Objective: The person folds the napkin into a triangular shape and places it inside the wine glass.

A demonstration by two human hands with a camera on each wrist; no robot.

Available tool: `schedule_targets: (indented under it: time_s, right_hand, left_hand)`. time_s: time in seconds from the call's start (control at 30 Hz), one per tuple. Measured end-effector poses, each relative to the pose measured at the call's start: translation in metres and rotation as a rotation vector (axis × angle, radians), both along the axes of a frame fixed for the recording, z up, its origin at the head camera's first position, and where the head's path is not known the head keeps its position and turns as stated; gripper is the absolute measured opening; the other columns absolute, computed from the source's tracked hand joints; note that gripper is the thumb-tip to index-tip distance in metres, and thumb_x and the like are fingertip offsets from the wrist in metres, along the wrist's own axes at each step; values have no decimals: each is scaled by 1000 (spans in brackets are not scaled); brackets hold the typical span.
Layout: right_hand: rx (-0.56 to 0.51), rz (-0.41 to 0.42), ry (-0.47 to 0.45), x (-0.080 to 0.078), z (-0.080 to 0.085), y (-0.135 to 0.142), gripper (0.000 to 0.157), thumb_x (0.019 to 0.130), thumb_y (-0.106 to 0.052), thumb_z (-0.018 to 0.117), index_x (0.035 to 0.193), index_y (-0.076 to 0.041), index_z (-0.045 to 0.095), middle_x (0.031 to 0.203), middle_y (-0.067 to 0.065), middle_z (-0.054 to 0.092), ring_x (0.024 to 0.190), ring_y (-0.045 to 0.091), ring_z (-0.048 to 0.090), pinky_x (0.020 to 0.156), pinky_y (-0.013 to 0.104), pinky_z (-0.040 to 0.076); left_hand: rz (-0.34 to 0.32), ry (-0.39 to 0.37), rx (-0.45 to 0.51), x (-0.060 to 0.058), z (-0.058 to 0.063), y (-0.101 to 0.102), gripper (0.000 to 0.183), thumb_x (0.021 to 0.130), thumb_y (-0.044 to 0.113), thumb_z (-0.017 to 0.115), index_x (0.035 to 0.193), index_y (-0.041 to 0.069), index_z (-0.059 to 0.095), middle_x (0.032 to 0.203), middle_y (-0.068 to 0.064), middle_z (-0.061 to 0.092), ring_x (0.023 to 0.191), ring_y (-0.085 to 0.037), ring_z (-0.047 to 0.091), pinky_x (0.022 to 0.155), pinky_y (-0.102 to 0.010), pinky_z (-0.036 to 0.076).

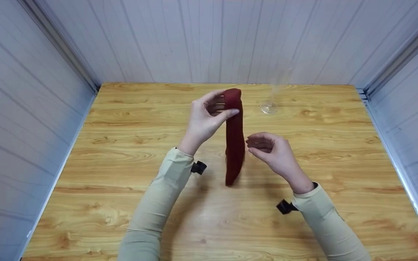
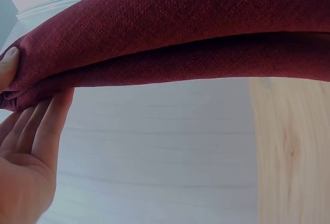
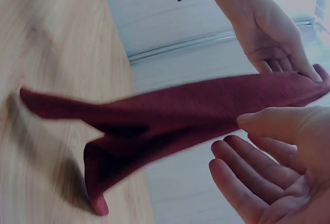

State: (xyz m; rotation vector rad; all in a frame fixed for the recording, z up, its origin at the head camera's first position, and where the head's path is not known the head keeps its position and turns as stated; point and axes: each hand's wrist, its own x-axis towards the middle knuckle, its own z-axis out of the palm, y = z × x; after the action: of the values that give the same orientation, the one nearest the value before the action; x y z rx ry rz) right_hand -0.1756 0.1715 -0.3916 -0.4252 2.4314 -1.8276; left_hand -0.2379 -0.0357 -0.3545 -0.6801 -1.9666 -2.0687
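A dark red cloth napkin, folded into a long strip, hangs upright above the wooden table. My left hand pinches its top end between thumb and fingers. In the left wrist view the folded layers of the napkin stretch away from that grip. The lower end spreads into two loose flaps in the right wrist view. My right hand is just right of the strip, fingers loosely bent and holding nothing. Its thumb overlaps the napkin's edge in the right wrist view; whether it touches, I cannot tell.
A clear stemmed glass, tall and narrow, stands toward the back right of the wooden table. Pale panel walls enclose the table at the back and both sides. Small black devices are strapped at both wrists.
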Motion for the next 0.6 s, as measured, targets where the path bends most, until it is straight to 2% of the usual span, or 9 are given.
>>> schedule_targets:
  time_s: [0.17, 0.23, 0.4, 0.6]
  right_hand:
    - [-130, 68, -118, 1, -9, 17, 27, 90, -3, 66, 114, 9, 62, 105, 22, 67, 96, 27, 66, 83, 33, 54]
    - [-188, 118, -186, 2, -12, 22, 30, 92, -8, 64, 117, 8, 61, 105, 22, 67, 97, 28, 66, 84, 36, 53]
    - [-262, 220, -317, 6, -9, 19, 39, 97, -21, 59, 122, 9, 58, 109, 25, 65, 101, 36, 63, 88, 43, 51]
    - [-414, 300, -466, 6, -8, 8, 52, 103, -26, 45, 131, 17, 43, 117, 30, 59, 108, 41, 59, 93, 48, 46]
  left_hand:
    - [3, -18, -24, 11, 15, -5, 43, 77, -5, 76, 116, -11, 59, 100, -17, 70, 90, -22, 68, 80, -36, 55]
    - [1, -22, -24, 11, 15, -6, 44, 77, -6, 76, 117, -11, 59, 100, -18, 69, 91, -22, 68, 80, -36, 55]
    - [-15, 0, -5, 13, 20, -2, 43, 78, -8, 74, 117, -12, 58, 100, -18, 69, 93, -23, 67, 80, -36, 55]
    - [-40, 60, -16, 18, 25, 5, 42, 78, -7, 74, 117, -10, 58, 102, -16, 69, 95, -20, 67, 81, -36, 55]
